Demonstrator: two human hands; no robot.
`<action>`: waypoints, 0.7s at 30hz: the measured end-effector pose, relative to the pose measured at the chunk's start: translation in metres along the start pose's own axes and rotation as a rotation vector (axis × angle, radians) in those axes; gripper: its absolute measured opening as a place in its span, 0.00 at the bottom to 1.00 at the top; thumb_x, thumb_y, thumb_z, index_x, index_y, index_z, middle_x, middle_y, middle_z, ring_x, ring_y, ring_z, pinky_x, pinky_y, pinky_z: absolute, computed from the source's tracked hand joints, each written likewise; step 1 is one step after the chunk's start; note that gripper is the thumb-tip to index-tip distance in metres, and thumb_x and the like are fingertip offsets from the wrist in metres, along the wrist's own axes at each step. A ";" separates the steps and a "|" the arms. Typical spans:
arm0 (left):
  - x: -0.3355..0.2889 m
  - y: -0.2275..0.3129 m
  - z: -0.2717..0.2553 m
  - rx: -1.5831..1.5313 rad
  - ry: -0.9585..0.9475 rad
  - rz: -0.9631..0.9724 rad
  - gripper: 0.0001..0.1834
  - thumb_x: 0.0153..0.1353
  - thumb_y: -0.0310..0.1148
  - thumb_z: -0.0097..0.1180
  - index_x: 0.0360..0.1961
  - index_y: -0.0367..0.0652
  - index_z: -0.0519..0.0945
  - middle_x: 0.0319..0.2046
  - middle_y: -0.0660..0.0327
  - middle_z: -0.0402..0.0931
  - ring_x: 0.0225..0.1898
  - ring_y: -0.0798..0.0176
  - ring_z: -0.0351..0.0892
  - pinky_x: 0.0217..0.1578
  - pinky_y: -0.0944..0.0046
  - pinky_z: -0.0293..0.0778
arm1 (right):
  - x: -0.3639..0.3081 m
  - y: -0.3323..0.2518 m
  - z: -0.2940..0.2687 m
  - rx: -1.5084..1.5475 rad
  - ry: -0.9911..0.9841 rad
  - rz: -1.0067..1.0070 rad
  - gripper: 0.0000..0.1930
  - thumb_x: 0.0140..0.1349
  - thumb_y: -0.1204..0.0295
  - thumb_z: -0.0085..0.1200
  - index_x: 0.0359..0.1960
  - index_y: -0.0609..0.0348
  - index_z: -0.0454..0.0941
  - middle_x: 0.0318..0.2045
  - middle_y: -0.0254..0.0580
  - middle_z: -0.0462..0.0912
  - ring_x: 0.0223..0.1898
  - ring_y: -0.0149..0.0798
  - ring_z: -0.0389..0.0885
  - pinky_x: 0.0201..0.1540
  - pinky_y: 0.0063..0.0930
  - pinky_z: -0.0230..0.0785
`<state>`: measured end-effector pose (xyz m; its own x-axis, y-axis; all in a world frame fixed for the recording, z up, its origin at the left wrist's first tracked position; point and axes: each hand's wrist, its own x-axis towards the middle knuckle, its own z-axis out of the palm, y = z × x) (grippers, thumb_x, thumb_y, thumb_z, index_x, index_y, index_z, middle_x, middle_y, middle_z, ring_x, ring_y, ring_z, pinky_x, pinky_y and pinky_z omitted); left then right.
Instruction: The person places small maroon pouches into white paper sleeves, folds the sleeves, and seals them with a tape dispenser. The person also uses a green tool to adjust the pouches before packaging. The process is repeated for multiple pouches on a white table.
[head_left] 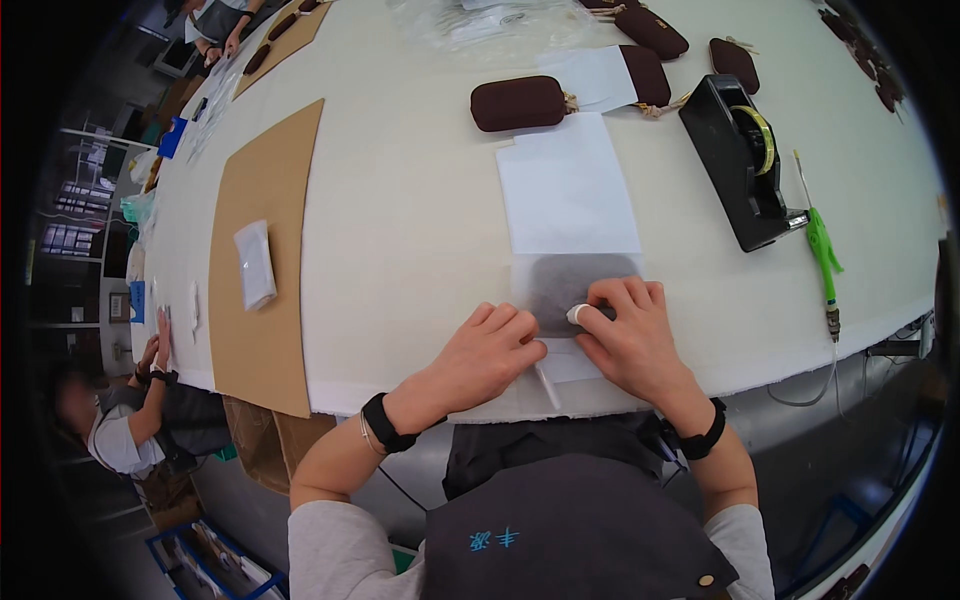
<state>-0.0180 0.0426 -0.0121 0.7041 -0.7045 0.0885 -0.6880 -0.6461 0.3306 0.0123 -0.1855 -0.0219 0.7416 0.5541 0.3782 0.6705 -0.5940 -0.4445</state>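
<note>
My left hand [492, 352] is closed, and a slim white stick [549, 387] sticks out from under its fingertips towards the table's front edge. In my right hand [637, 340] a small white round-ended piece [576, 314] is pinched between thumb and fingers; its exact kind is unclear. Beneath the right fingers lies a dark grey flat shape [560, 285] that looks covered by a translucent white sleeve. White paper sheets [565, 195] stretch away from it up the table. At their far end rests a dark brown zip-style case [518, 104] with a beige cord.
To the right stand a black tape dispenser [735, 165] and a green-handled tool [822, 250] with a cable. More brown cases [652, 32] lie at the back. On the left, cardboard [262, 350] carries a white packet [255, 265]. A co-worker's hands [155, 350] are at the left table edge.
</note>
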 end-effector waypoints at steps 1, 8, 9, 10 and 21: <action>0.002 0.000 -0.002 -0.019 0.039 0.009 0.12 0.47 0.23 0.60 0.34 0.48 0.79 0.35 0.65 0.69 0.38 0.61 0.67 0.40 0.62 0.63 | 0.000 0.000 0.000 -0.007 -0.001 0.002 0.12 0.45 0.75 0.61 0.32 0.48 0.75 0.37 0.31 0.70 0.41 0.37 0.69 0.41 0.36 0.56; 0.017 0.003 0.004 -0.077 0.178 0.061 0.12 0.46 0.23 0.62 0.34 0.45 0.78 0.32 0.65 0.70 0.35 0.61 0.68 0.38 0.62 0.65 | 0.002 0.000 -0.001 -0.001 -0.039 0.002 0.12 0.46 0.76 0.60 0.33 0.48 0.75 0.37 0.32 0.70 0.41 0.38 0.68 0.42 0.36 0.56; 0.018 0.003 0.007 -0.073 0.181 0.055 0.12 0.46 0.23 0.62 0.34 0.44 0.78 0.32 0.65 0.71 0.35 0.61 0.68 0.37 0.62 0.65 | 0.001 0.001 -0.002 0.010 -0.049 -0.001 0.13 0.46 0.76 0.60 0.34 0.48 0.75 0.38 0.32 0.71 0.41 0.38 0.68 0.42 0.36 0.56; 0.020 0.003 0.009 -0.082 0.199 0.048 0.11 0.46 0.23 0.62 0.34 0.43 0.78 0.32 0.64 0.71 0.34 0.60 0.69 0.36 0.63 0.66 | 0.001 0.004 -0.004 0.022 -0.075 -0.018 0.13 0.46 0.77 0.59 0.35 0.49 0.75 0.38 0.32 0.71 0.42 0.38 0.69 0.42 0.36 0.56; 0.031 0.009 0.018 -0.111 0.278 -0.053 0.09 0.49 0.25 0.62 0.27 0.43 0.72 0.25 0.61 0.65 0.28 0.58 0.69 0.29 0.61 0.67 | 0.002 0.015 -0.025 0.171 -0.208 -0.055 0.15 0.47 0.78 0.57 0.39 0.53 0.73 0.44 0.36 0.72 0.46 0.41 0.70 0.46 0.36 0.58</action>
<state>-0.0059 0.0093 -0.0236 0.7700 -0.5536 0.3172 -0.6366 -0.6330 0.4406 0.0247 -0.2077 -0.0076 0.6718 0.7012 0.2390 0.6834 -0.4621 -0.5652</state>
